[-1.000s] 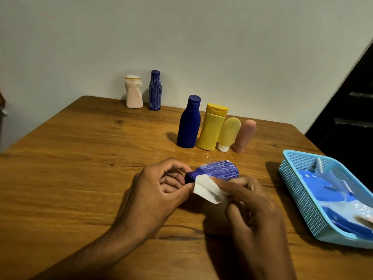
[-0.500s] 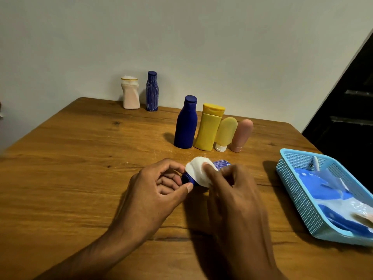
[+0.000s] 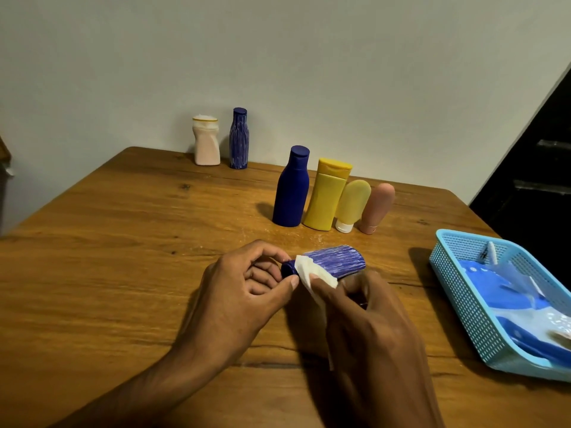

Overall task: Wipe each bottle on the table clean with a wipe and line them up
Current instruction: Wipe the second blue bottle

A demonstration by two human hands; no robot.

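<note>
At frame centre, the left hand point(image 3: 244, 291) pinches the cap end of a streaked blue bottle point(image 3: 332, 262) lying sideways above the wooden table point(image 3: 123, 257). The right hand point(image 3: 370, 313) presses a white wipe point(image 3: 312, 273) against its neck, thumb and fingers curled around it. At right, a light-blue basket point(image 3: 463, 304) holds blue-and-white packets point(image 3: 509, 291).

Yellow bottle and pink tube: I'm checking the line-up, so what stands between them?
In the head view, a pale yellow tube on its white cap stands between the yellow bottle and the pink tube.
</note>
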